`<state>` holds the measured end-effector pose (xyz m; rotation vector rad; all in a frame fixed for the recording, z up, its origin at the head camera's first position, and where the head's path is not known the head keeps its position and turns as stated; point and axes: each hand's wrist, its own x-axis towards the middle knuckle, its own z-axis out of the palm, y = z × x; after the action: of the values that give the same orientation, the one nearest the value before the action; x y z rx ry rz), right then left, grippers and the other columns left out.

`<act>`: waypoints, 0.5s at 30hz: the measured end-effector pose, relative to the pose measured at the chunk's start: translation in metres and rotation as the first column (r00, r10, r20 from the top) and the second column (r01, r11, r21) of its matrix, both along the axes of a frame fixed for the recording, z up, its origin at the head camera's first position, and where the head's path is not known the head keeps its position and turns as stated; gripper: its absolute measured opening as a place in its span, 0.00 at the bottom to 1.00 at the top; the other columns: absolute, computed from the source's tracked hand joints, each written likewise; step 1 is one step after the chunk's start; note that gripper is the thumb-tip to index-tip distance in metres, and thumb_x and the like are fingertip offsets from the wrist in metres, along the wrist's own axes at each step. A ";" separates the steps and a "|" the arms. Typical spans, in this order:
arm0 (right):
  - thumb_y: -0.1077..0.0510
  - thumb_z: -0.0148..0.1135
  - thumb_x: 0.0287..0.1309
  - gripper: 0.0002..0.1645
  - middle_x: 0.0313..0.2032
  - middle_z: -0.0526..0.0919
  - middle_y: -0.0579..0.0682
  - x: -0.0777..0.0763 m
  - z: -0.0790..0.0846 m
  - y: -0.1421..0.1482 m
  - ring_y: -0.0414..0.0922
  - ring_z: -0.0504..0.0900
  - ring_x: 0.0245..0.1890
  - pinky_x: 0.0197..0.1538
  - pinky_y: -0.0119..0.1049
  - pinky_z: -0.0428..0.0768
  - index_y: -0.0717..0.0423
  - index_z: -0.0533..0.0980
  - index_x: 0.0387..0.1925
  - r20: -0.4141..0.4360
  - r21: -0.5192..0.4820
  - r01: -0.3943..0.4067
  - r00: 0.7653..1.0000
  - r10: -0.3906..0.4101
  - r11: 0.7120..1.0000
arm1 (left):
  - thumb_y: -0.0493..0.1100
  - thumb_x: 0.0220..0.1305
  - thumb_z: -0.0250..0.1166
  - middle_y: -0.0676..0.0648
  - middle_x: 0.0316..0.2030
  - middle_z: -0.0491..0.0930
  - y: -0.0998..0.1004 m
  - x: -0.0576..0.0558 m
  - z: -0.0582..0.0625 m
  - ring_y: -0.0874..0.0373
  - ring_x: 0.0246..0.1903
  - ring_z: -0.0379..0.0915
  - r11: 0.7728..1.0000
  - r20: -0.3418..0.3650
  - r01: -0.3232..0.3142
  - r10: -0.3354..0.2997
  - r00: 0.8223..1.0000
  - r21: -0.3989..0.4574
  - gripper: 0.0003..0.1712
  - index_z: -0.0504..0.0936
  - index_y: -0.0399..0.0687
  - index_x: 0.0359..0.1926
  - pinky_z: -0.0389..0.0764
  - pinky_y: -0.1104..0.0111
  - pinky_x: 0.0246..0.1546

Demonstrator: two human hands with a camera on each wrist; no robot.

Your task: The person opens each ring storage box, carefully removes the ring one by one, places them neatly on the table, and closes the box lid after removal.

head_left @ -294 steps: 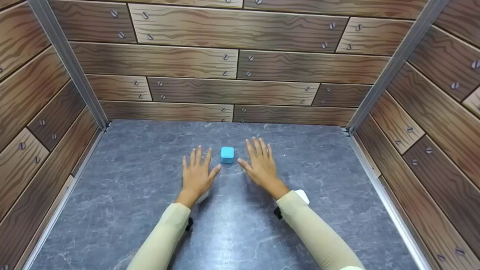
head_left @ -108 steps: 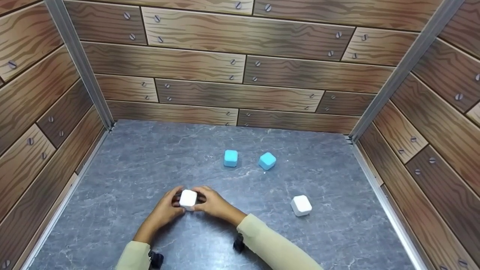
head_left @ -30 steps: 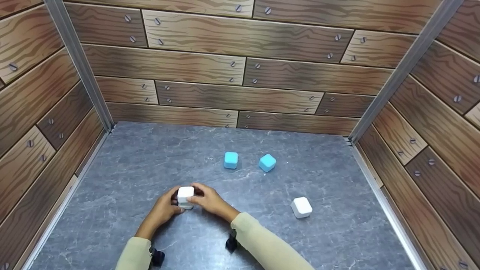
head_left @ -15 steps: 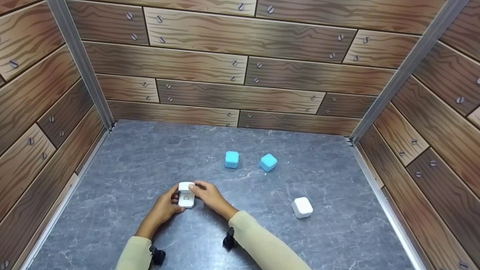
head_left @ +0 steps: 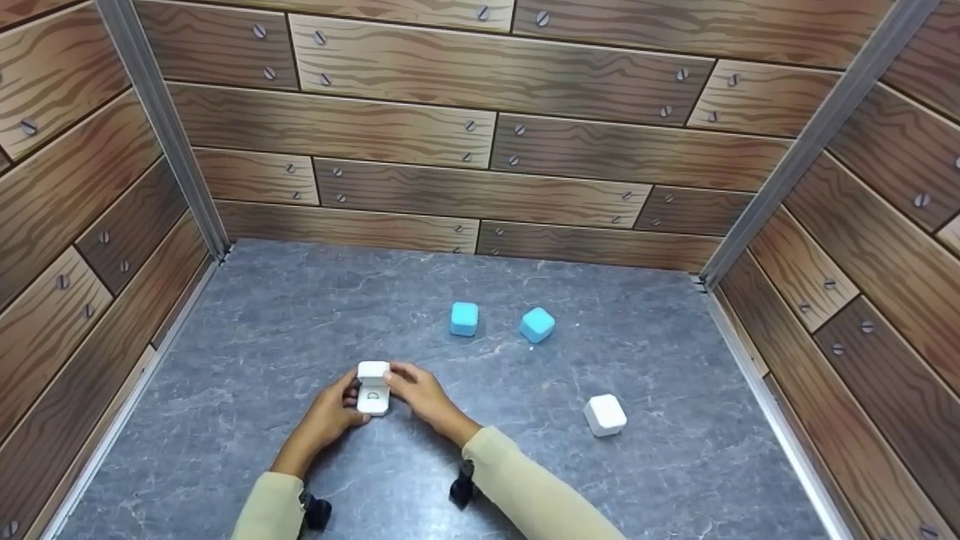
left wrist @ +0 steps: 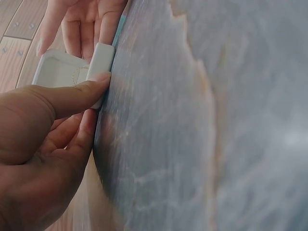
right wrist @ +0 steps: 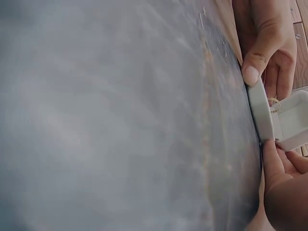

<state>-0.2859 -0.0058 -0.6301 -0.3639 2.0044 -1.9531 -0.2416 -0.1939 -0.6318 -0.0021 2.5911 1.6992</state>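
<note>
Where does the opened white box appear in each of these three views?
Head: white box, left of centre, below the middle.
Left wrist: white box, upper left.
Right wrist: white box, at the right edge, about mid-height.
Shared landmark: the ring inside it, visible in all three.

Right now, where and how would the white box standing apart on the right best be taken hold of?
Probably by two opposite side walls of the white box, the right hand coming from above after letting go of the open box. It rests as a compact, round-edged cube, turned slightly, so the grip should turn with it.
</note>
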 end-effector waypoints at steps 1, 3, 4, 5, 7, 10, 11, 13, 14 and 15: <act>0.54 0.60 0.71 0.28 0.57 0.81 0.62 0.001 0.000 0.001 0.50 0.81 0.57 0.60 0.42 0.82 0.68 0.72 0.65 -0.004 -0.015 -0.006 1.000 0.006 1.000 | 0.18 0.44 0.71 0.35 0.49 0.79 0.000 0.000 0.000 0.47 0.47 0.79 1.000 0.000 -0.001 0.001 1.000 -0.001 0.53 0.62 0.32 0.73 0.83 0.60 0.50; 0.56 0.59 0.71 0.29 0.56 0.81 0.64 0.004 0.000 0.002 0.50 0.82 0.56 0.60 0.42 0.82 0.69 0.70 0.66 -0.017 -0.023 -0.020 1.000 0.019 1.000 | 0.18 0.43 0.71 0.35 0.50 0.79 0.001 0.000 0.000 0.46 0.47 0.79 1.000 -0.003 0.000 0.000 1.000 0.010 0.53 0.62 0.31 0.73 0.83 0.60 0.50; 0.57 0.59 0.71 0.29 0.56 0.80 0.64 0.006 0.000 0.003 0.50 0.81 0.56 0.59 0.42 0.82 0.70 0.70 0.66 -0.028 -0.022 -0.023 0.999 0.022 1.000 | 0.18 0.43 0.71 0.34 0.50 0.79 0.001 0.001 -0.001 0.46 0.47 0.79 1.000 -0.006 0.001 -0.001 1.000 0.011 0.53 0.62 0.30 0.73 0.83 0.60 0.50; 0.57 0.60 0.70 0.30 0.56 0.80 0.64 0.007 0.000 0.003 0.50 0.82 0.56 0.59 0.42 0.83 0.70 0.69 0.66 -0.036 -0.015 -0.021 0.999 0.021 1.000 | 0.18 0.43 0.71 0.34 0.51 0.79 0.001 0.001 -0.001 0.46 0.47 0.80 1.000 -0.012 0.005 -0.005 1.000 0.014 0.52 0.62 0.29 0.73 0.83 0.60 0.49; 0.57 0.60 0.70 0.30 0.56 0.80 0.64 0.009 0.000 0.004 0.49 0.82 0.54 0.57 0.42 0.84 0.70 0.69 0.67 -0.047 0.001 -0.005 0.999 0.005 1.000 | 0.18 0.43 0.71 0.34 0.52 0.79 0.001 0.001 -0.001 0.45 0.47 0.80 1.000 -0.016 0.006 -0.006 1.000 0.017 0.53 0.61 0.28 0.72 0.83 0.60 0.50; 0.59 0.60 0.69 0.28 0.54 0.80 0.63 0.013 -0.001 0.004 0.48 0.83 0.51 0.55 0.44 0.85 0.70 0.70 0.65 -0.057 0.014 0.047 0.997 -0.046 0.999 | 0.18 0.42 0.72 0.34 0.52 0.79 0.001 0.001 -0.001 0.46 0.48 0.80 1.000 -0.015 0.004 -0.004 1.000 0.005 0.53 0.62 0.28 0.72 0.83 0.59 0.50; 0.60 0.60 0.69 0.27 0.53 0.80 0.63 0.014 -0.002 0.003 0.48 0.83 0.50 0.54 0.45 0.85 0.71 0.71 0.64 -0.061 0.015 0.067 0.996 -0.066 0.998 | 0.18 0.42 0.72 0.34 0.52 0.79 0.001 0.001 -0.001 0.45 0.48 0.80 1.000 -0.014 0.004 -0.004 1.000 0.003 0.53 0.62 0.28 0.72 0.83 0.58 0.50; 0.63 0.60 0.68 0.24 0.50 0.81 0.64 0.018 -0.001 0.002 0.50 0.83 0.46 0.51 0.49 0.86 0.73 0.72 0.60 -0.074 0.010 0.109 0.991 -0.108 0.994 | 0.19 0.43 0.72 0.34 0.52 0.79 0.002 0.001 0.000 0.46 0.48 0.79 1.000 0.001 -0.002 0.002 1.000 -0.008 0.53 0.62 0.30 0.73 0.82 0.57 0.51; 0.64 0.60 0.67 0.22 0.49 0.81 0.64 0.020 -0.002 0.001 0.52 0.84 0.45 0.49 0.51 0.86 0.73 0.73 0.58 -0.079 0.007 0.127 0.989 -0.126 0.992 | 0.19 0.44 0.72 0.34 0.52 0.79 0.002 0.001 0.000 0.46 0.48 0.79 1.000 0.004 -0.003 0.003 1.000 -0.014 0.53 0.62 0.30 0.73 0.82 0.57 0.52; 0.65 0.60 0.66 0.20 0.47 0.82 0.63 0.022 -0.001 0.000 0.53 0.84 0.43 0.46 0.52 0.86 0.74 0.74 0.56 -0.089 0.011 0.143 0.986 -0.141 0.990 | 0.19 0.44 0.72 0.34 0.52 0.79 0.002 0.000 0.001 0.46 0.48 0.79 1.000 0.005 -0.003 0.004 1.000 -0.021 0.53 0.62 0.30 0.73 0.82 0.57 0.52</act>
<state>-0.2636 -0.0057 -0.6311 -0.3151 2.1560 -2.0348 -0.2412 -0.1923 -0.6310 -0.0118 2.6066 1.6705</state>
